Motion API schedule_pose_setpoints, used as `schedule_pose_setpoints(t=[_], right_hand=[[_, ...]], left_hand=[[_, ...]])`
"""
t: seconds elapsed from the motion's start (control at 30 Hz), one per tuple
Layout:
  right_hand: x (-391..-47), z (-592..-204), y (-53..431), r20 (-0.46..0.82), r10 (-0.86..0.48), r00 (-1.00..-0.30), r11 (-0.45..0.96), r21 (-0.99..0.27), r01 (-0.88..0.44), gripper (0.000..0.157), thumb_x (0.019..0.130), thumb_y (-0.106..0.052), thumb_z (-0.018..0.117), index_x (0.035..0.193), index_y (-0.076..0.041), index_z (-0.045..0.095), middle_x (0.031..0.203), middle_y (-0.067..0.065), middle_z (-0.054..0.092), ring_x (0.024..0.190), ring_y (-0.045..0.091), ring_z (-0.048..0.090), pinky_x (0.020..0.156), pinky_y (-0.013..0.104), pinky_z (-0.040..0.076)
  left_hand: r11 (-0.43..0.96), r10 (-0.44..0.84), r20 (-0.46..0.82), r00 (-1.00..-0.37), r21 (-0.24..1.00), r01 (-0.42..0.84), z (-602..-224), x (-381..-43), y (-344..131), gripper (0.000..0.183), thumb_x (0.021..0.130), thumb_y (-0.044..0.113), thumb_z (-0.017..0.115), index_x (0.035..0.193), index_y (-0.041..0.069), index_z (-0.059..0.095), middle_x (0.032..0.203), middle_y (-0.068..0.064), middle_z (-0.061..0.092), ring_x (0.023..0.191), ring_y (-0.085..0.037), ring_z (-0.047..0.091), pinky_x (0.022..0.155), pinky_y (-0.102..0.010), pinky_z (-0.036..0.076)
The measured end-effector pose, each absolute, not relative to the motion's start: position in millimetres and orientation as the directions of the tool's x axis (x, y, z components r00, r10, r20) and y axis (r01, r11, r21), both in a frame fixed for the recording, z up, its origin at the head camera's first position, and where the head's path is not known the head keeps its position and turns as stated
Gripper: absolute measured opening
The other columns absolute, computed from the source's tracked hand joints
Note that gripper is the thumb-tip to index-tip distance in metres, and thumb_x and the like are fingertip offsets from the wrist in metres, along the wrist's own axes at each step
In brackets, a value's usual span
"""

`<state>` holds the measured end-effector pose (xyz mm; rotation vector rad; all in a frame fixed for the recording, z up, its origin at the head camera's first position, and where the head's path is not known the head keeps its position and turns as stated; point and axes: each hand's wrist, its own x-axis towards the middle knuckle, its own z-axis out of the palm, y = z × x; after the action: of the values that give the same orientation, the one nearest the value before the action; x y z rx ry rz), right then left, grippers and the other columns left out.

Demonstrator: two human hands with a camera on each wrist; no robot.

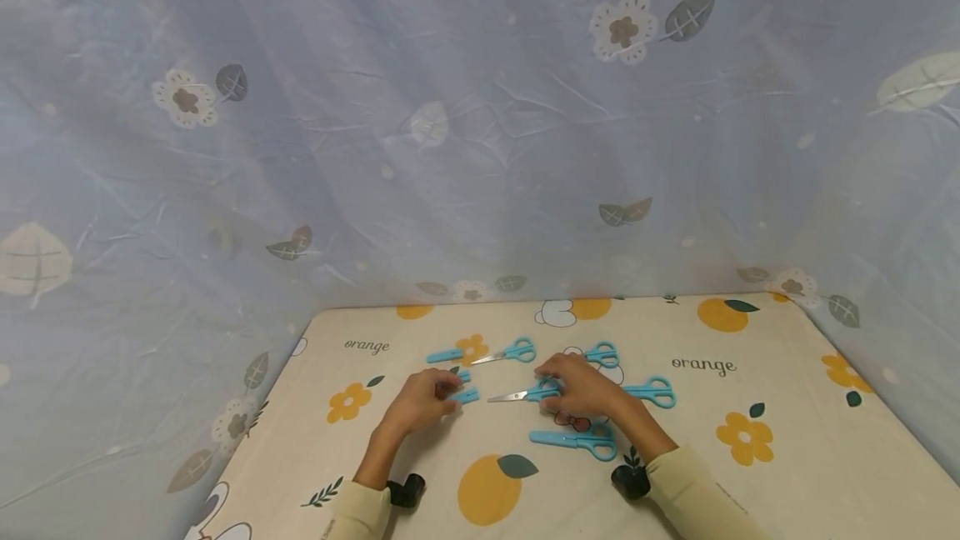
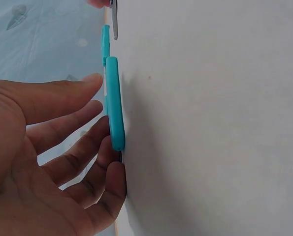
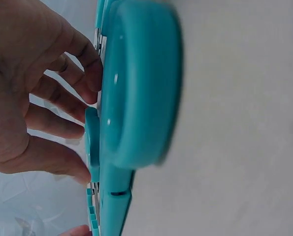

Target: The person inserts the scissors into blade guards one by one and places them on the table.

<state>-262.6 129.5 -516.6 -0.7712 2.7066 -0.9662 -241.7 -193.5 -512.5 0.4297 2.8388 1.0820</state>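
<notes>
My left hand (image 1: 423,400) is beside a light-blue scissors cover (image 1: 466,396) on the table, its thumb and loosely bent fingers around the cover without a clear grip. A second cover (image 1: 465,376) lies just behind, partly hidden by that hand. On the right, my right hand (image 1: 581,390) hovers low over the blue handle of bare-bladed scissors (image 1: 536,392); the blades point left toward the covers. In the right wrist view, the thumb and spread fingers stand around the handle (image 3: 92,145), the thumb touching or very close to it.
Another cover (image 1: 445,355) and bare scissors (image 1: 519,349) lie farther back. Blue-handled scissors (image 1: 602,354) and another pair (image 1: 654,391) are behind and right of my right hand. Covered scissors (image 1: 573,440) lie in front. A patterned curtain (image 1: 480,148) hangs behind the table.
</notes>
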Motion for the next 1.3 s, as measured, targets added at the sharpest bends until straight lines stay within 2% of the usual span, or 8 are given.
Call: schedule_pose_setpoints(t=[0.17,0.63,0.9,1.13,1.3], right_hand=[[-261.1,-515.6,125.9,0.001,-0.506,-0.863,0.684,-0.609,-0.401,0.048,0.092,-0.015,0.085,0.137,-0.005,0.071,0.137,0.010,0.068,0.121,0.028,0.059,0.105,0.055,0.051],[-259.5,-515.0,121.1,-0.006,-0.495,-0.869,0.714,-0.573,-0.403,0.049,0.090,-0.013,0.087,0.135,-0.005,0.072,0.124,0.004,0.067,0.106,0.019,0.058,0.097,0.047,0.054],[-260.0,-513.9,119.7,-0.039,-0.458,-0.888,0.702,-0.629,-0.334,0.049,0.087,-0.010,0.090,0.132,-0.006,0.074,0.117,0.002,0.063,0.094,0.014,0.056,0.081,0.033,0.053],[-259.4,-513.7,121.0,-0.042,-0.447,-0.894,0.692,-0.650,-0.315,0.041,0.085,-0.008,0.090,0.124,-0.008,0.076,0.114,0.001,0.061,0.089,0.014,0.058,0.075,0.030,0.053],[-257.1,-514.1,120.4,-0.060,-0.456,-0.888,0.656,-0.697,-0.290,0.039,0.086,-0.004,0.088,0.122,-0.006,0.072,0.106,0.005,0.059,0.067,0.013,0.063,0.058,0.029,0.053]], left_hand=[[0.715,0.287,0.030,-0.958,0.658,0.235,-513.0,-240.4,-190.8,0.030,0.085,0.000,0.086,0.113,0.001,0.079,0.111,-0.013,0.076,0.100,-0.027,0.071,0.089,-0.046,0.059],[0.725,0.288,0.030,-0.957,0.646,0.238,-517.6,-242.6,-190.7,0.029,0.085,-0.002,0.083,0.114,0.003,0.081,0.109,-0.010,0.076,0.096,-0.021,0.067,0.088,-0.045,0.058],[0.719,0.302,0.063,-0.951,0.640,0.271,-514.5,-239.9,-189.4,0.029,0.085,-0.008,0.080,0.113,0.000,0.080,0.108,-0.012,0.078,0.095,-0.023,0.069,0.087,-0.045,0.059],[0.725,0.297,0.061,-0.953,0.635,0.267,-515.8,-241.1,-188.2,0.032,0.083,-0.013,0.077,0.111,0.000,0.081,0.105,-0.011,0.077,0.094,-0.023,0.068,0.087,-0.047,0.060],[0.743,0.297,0.053,-0.953,0.614,0.266,-517.8,-241.3,-187.9,0.032,0.080,-0.013,0.075,0.109,0.001,0.082,0.103,-0.010,0.077,0.093,-0.022,0.068,0.086,-0.046,0.059]])
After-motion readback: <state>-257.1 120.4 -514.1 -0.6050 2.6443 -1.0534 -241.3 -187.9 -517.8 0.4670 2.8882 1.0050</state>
